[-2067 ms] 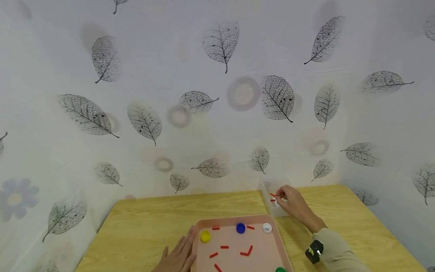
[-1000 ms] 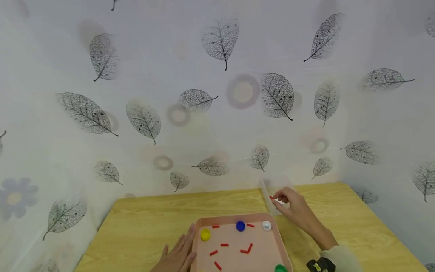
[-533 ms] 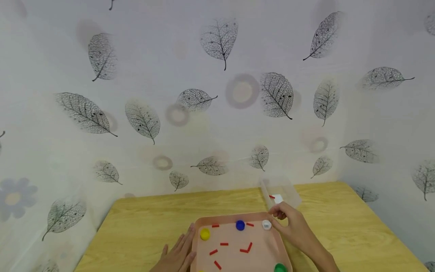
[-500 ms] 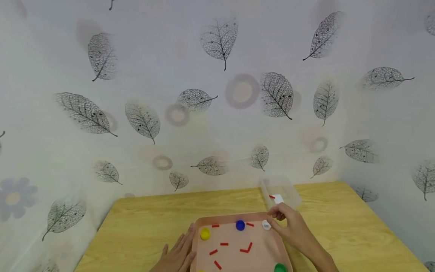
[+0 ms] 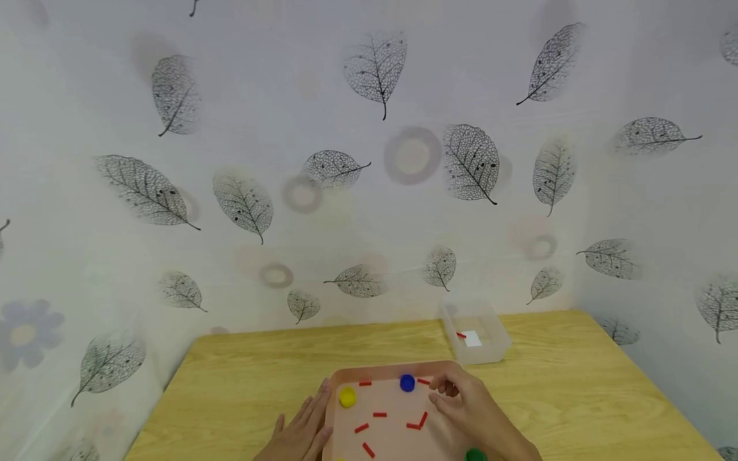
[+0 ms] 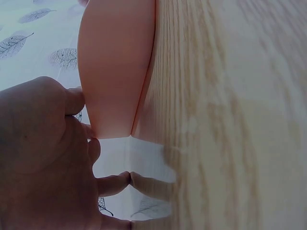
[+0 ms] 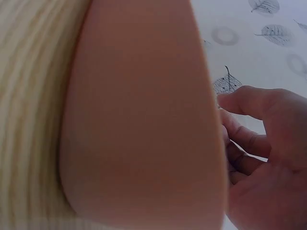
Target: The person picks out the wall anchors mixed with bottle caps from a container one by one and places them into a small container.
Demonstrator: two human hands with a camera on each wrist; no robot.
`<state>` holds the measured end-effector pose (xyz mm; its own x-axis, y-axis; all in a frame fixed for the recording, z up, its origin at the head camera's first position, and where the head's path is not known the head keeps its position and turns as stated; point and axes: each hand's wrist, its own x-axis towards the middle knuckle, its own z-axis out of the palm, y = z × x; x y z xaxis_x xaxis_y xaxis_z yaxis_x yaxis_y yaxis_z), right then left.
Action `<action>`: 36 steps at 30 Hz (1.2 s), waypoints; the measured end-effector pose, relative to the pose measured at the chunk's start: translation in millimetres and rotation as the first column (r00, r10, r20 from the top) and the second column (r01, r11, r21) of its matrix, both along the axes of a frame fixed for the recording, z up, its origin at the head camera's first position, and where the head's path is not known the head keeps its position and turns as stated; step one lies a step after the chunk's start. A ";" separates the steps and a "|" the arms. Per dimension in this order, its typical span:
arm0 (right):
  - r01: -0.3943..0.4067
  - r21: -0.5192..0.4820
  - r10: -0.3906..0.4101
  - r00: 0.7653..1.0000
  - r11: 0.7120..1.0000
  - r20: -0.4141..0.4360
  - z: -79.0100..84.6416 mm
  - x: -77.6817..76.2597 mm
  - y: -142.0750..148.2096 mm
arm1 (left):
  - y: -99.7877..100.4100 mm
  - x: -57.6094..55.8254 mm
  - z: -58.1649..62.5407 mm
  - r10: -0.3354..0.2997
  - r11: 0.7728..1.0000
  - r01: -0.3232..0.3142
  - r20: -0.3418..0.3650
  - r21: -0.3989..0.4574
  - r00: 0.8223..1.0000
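My left hand (image 5: 296,432) lies flat along the left side of a pink tray (image 5: 398,370), fingers extended. Over the tray's right side is my right hand (image 5: 469,410), thumb and fingertips drawn together in a pinch. One small red stick fewer is in the clear plastic box (image 5: 481,355), so a stick appears to be in that pinch, though the fingers hide it. Several red sticks (image 5: 379,415) are scattered in the tray, two of them meeting in a V. A yellow cap (image 5: 347,397), a blue cap (image 5: 407,383) and a green cap (image 5: 475,454) lie near its edges.
Behind the tray at the right, the clear box contains one red stick (image 5: 461,335) and a white square (image 5: 472,339). The wooden table (image 5: 248,371) ends at a leaf-patterned wall covering (image 5: 357,224). The right hand covers the white cap's spot.
My right hand has left the clear box and moved forward-left over the tray, leaving one stick where two lay. It now covers the white cap. The left hand stays at the tray's side.
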<state>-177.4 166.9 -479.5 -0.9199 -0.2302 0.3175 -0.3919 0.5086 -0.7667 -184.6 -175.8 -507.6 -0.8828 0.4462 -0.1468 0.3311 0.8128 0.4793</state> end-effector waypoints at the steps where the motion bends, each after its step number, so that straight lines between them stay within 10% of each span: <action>1: -0.024 -0.004 0.024 0.999 1.000 -0.022 -2.6 -0.2 -1.4 | 0.1 -0.3 -0.2 0.001 1.000 -0.001 0.001 -0.001 1.000; 14: -0.145 0.079 0.163 0.927 0.986 -0.338 -32.5 -5.2 -19.3 | -0.9 -1.5 -1.5 -0.009 1.000 0.009 -0.005 0.012 1.000; 23: -0.133 0.265 0.160 0.984 0.955 -0.084 -32.5 1.8 -23.6 | -0.6 -1.5 -4.3 0.006 1.000 -0.005 -0.007 0.003 1.000; 36: -0.203 0.263 0.189 0.979 0.943 0.078 -27.9 2.6 -25.3 | -0.7 -2.0 -4.3 0.010 1.000 -0.010 0.040 0.000 0.999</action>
